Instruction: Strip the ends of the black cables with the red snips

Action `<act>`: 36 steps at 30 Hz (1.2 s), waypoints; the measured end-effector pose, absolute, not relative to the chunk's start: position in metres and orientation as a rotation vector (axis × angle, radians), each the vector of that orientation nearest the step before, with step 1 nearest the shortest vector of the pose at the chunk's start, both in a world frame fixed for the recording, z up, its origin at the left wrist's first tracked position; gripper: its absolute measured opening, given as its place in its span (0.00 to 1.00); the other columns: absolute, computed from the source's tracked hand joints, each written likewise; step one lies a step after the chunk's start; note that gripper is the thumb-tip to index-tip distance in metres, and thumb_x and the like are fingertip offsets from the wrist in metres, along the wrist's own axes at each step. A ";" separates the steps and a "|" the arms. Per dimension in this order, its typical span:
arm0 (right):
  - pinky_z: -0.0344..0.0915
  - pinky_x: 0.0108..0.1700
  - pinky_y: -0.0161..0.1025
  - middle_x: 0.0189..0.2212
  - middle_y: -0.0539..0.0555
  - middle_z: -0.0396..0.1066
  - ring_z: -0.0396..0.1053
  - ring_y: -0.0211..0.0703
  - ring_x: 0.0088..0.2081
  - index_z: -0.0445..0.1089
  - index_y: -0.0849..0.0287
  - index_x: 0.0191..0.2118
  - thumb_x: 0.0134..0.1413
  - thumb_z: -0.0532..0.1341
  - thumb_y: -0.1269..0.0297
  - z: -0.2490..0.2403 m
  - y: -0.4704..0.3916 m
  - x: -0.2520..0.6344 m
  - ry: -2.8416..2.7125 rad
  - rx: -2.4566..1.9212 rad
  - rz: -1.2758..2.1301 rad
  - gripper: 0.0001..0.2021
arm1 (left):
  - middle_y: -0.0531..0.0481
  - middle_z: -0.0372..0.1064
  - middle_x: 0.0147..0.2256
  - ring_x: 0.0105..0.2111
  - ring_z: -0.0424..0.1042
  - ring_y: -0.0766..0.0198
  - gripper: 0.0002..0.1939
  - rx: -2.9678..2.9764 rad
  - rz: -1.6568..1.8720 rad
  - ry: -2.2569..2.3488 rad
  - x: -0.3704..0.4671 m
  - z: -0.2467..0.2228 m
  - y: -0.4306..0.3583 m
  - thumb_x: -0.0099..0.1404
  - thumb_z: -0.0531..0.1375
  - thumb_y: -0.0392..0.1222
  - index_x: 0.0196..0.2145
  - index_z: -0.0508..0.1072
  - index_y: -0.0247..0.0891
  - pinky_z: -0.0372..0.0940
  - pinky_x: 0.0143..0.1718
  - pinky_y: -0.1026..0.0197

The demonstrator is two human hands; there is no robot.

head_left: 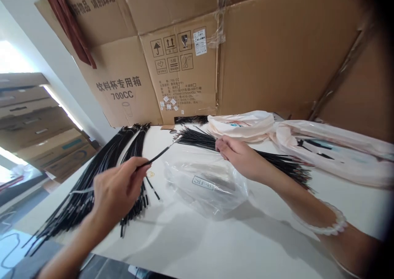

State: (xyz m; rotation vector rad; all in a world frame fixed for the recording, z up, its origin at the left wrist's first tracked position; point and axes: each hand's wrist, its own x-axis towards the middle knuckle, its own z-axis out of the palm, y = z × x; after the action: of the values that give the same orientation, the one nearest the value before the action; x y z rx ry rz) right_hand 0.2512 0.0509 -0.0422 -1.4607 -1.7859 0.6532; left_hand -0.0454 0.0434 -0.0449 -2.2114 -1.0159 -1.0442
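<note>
My left hand (118,184) is closed on a thin black cable (158,155). The cable slants up to the right and its bare-looking end points at a bundle of black wires (197,138). Over that bundle is my right hand (232,149), fingers pinched together at the wires; what lies between the fingertips is hidden. Below the right hand sits a clear plastic bag (209,188) with printed letters. Two bunches of black cables lie on the left of the table, a large one (83,188) with a pale tie and a smaller one (134,160), partly behind my left hand.
Tall cardboard boxes (181,8) wall off the table's back edge. White plastic bags (243,127) lie at the back right, one holding black pieces. A dark red cloth (70,28) hangs over a box. The white table (184,242) ends in front; stacked cartons (40,118) stand left.
</note>
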 end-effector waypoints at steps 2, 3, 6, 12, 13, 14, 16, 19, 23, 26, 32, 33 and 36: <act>0.54 0.32 0.37 0.26 0.48 0.56 0.55 0.39 0.29 0.55 0.56 0.30 0.64 0.46 0.45 -0.048 0.050 0.246 -1.689 -1.309 0.751 0.20 | 0.56 0.71 0.27 0.17 0.63 0.74 0.04 -2.344 -1.299 -1.301 -0.037 -0.065 0.034 0.69 0.53 0.39 0.38 0.66 0.38 0.56 0.20 0.71; 0.55 0.32 0.37 0.26 0.47 0.55 0.55 0.38 0.29 0.55 0.56 0.30 0.64 0.46 0.44 -0.050 0.047 0.242 -1.656 -1.244 0.802 0.20 | 0.56 0.69 0.27 0.17 0.61 0.74 0.04 -2.417 -1.401 -1.389 -0.032 -0.075 0.030 0.70 0.51 0.38 0.37 0.64 0.39 0.55 0.18 0.71; 0.55 0.31 0.36 0.28 0.47 0.53 0.53 0.37 0.30 0.56 0.56 0.32 0.62 0.51 0.43 -0.050 0.032 0.229 -1.614 -1.109 0.949 0.20 | 0.58 0.64 0.25 0.20 0.61 0.73 0.05 -2.619 -1.467 -1.478 -0.015 -0.099 0.021 0.71 0.48 0.38 0.36 0.60 0.41 0.57 0.23 0.70; 0.49 0.26 0.32 0.24 0.44 0.50 0.49 0.34 0.26 0.63 0.57 0.35 0.57 0.62 0.49 -0.043 0.003 0.214 -1.562 -1.011 1.163 0.16 | 0.58 0.66 0.25 0.22 0.63 0.72 0.09 -2.761 -1.326 -1.423 -0.002 -0.109 0.006 0.71 0.48 0.38 0.41 0.68 0.42 0.57 0.25 0.71; 0.47 0.25 0.32 0.22 0.43 0.48 0.47 0.33 0.24 0.64 0.57 0.36 0.55 0.65 0.51 -0.043 0.002 0.213 -1.549 -1.008 1.181 0.15 | 0.58 0.67 0.25 0.22 0.63 0.73 0.10 -2.747 -1.339 -1.428 0.000 -0.108 0.003 0.71 0.48 0.38 0.39 0.69 0.42 0.56 0.25 0.71; 0.45 0.24 0.32 0.21 0.42 0.46 0.45 0.32 0.23 0.65 0.57 0.36 0.53 0.66 0.52 -0.043 0.000 0.213 -1.539 -1.003 1.195 0.15 | 0.57 0.68 0.25 0.22 0.63 0.73 0.11 -2.720 -1.367 -1.454 0.002 -0.107 0.000 0.71 0.49 0.38 0.37 0.70 0.42 0.56 0.25 0.71; 0.43 0.22 0.32 0.20 0.42 0.45 0.43 0.32 0.22 0.67 0.58 0.34 0.53 0.67 0.53 -0.044 -0.001 0.211 -1.527 -0.972 1.220 0.14 | 0.57 0.68 0.26 0.22 0.63 0.72 0.12 -2.638 -1.439 -1.544 0.008 -0.105 -0.007 0.71 0.50 0.39 0.34 0.71 0.40 0.55 0.26 0.69; 0.42 0.21 0.32 0.19 0.42 0.44 0.42 0.31 0.21 0.70 0.59 0.33 0.54 0.66 0.53 -0.042 -0.004 0.210 -1.523 -0.929 1.242 0.14 | 0.56 0.68 0.25 0.22 0.61 0.72 0.13 -2.549 -1.529 -1.654 0.018 -0.104 -0.014 0.71 0.51 0.42 0.32 0.72 0.39 0.53 0.26 0.67; 0.43 0.21 0.31 0.18 0.42 0.46 0.43 0.30 0.20 0.69 0.60 0.29 0.50 0.69 0.58 -0.038 -0.011 0.208 -1.506 -0.955 1.230 0.12 | 0.56 0.63 0.22 0.21 0.58 0.70 0.14 -2.576 -1.596 -1.754 0.023 -0.104 -0.018 0.70 0.51 0.45 0.29 0.70 0.39 0.51 0.26 0.65; 0.46 0.21 0.31 0.18 0.43 0.53 0.47 0.30 0.20 0.67 0.60 0.26 0.52 0.68 0.59 -0.036 -0.015 0.206 -1.466 -0.948 1.225 0.13 | 0.56 0.59 0.21 0.21 0.56 0.69 0.16 -2.627 -1.660 -1.818 0.024 -0.104 -0.019 0.70 0.50 0.46 0.27 0.67 0.39 0.49 0.26 0.63; 0.48 0.22 0.31 0.18 0.44 0.53 0.47 0.30 0.21 0.64 0.61 0.22 0.52 0.68 0.57 -0.032 -0.017 0.206 -1.416 -0.957 1.258 0.17 | 0.57 0.55 0.20 0.21 0.54 0.69 0.17 -2.689 -1.738 -1.783 0.026 -0.101 -0.022 0.70 0.49 0.44 0.24 0.63 0.39 0.48 0.25 0.63; 0.47 0.22 0.31 0.17 0.43 0.53 0.47 0.30 0.21 0.64 0.61 0.22 0.51 0.68 0.57 -0.031 -0.018 0.205 -1.402 -0.953 1.276 0.17 | 0.57 0.55 0.20 0.20 0.53 0.70 0.17 -2.703 -1.753 -1.786 0.027 -0.101 -0.022 0.70 0.49 0.44 0.24 0.63 0.39 0.48 0.25 0.63; 0.47 0.22 0.31 0.17 0.43 0.53 0.48 0.30 0.21 0.64 0.61 0.22 0.50 0.69 0.57 -0.030 -0.018 0.204 -1.376 -0.947 1.317 0.17 | 0.56 0.54 0.19 0.20 0.53 0.70 0.19 -2.770 -1.792 -1.794 0.025 -0.103 -0.022 0.71 0.49 0.48 0.23 0.63 0.39 0.48 0.24 0.63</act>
State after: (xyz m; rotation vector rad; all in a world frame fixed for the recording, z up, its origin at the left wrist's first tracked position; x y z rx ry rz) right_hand 0.2040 -0.0182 -0.0300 -0.9474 -1.3758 1.3167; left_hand 0.0250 -0.0220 -0.1033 -2.7704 -1.7942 -1.7916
